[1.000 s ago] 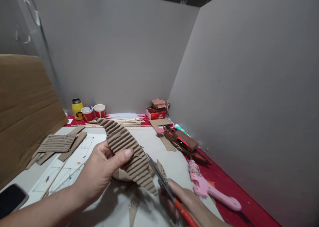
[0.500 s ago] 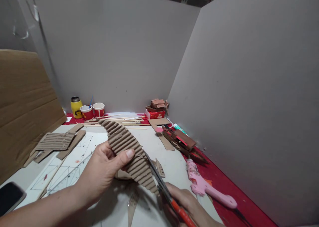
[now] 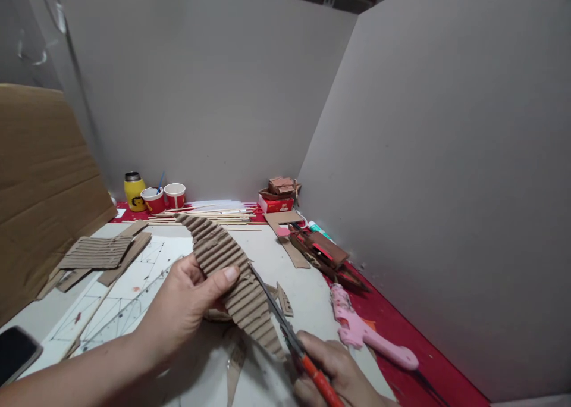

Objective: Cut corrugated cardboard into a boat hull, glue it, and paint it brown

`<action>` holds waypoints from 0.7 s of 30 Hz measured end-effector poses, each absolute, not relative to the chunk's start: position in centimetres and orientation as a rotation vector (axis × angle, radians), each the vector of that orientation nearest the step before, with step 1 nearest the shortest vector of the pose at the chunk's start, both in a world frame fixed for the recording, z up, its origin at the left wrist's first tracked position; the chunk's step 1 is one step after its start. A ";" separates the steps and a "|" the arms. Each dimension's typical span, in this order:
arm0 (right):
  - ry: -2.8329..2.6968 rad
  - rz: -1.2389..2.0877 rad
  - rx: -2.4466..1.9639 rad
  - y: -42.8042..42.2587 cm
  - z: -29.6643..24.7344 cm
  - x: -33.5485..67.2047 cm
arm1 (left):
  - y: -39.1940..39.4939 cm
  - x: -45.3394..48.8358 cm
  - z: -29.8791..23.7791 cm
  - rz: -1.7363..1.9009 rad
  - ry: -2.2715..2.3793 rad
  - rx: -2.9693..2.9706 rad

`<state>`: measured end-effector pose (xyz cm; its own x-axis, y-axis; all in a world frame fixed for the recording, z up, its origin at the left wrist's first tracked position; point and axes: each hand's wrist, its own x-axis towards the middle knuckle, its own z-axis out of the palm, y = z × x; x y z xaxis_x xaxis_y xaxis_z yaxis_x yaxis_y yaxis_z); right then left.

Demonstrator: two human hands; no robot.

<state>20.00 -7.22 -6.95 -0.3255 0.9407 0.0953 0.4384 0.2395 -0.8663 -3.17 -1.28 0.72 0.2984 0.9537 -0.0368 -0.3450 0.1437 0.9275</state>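
My left hand (image 3: 187,303) pinches a curved strip of ribbed corrugated cardboard (image 3: 229,276), thumb on top, holding it above the white work surface (image 3: 307,300). My right hand (image 3: 336,374) grips orange-handled scissors (image 3: 292,341) at the bottom edge. Their blades lie along the right edge of the strip, cutting into it. A small triangular offcut (image 3: 284,300) rests on the surface just right of the blades.
A pink glue gun (image 3: 366,329) lies on the red mat at right, behind it a brown cardboard model (image 3: 328,255). Ribbed cardboard pieces (image 3: 96,253), a big cardboard sheet (image 3: 40,187), a phone (image 3: 15,353), two red cups (image 3: 164,197), a yellow jar (image 3: 133,190) and wooden sticks (image 3: 214,214) surround.
The scissors have advanced up along the strip's right edge. The view has shifted slightly, and my left hand keeps its hold on the strip.
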 end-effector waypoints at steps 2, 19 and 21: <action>-1.916 1.024 -1.244 -6.6 -7.4 20.1 | -1.4 -3.0 0.7 1.091 0.765 0.977; -2.058 0.962 -1.131 -5.9 -6.9 20.6 | -1.9 -2.3 0.7 0.998 0.807 0.990; -2.056 0.930 -1.145 -5.8 -6.9 20.5 | -1.8 -2.5 0.9 1.051 0.784 0.973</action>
<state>20.52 -5.77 -6.87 -0.4466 0.8797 0.1635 0.4579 0.3817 -0.8029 -2.49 -1.75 0.93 0.3153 0.9463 -0.0720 -0.3387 0.1831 0.9229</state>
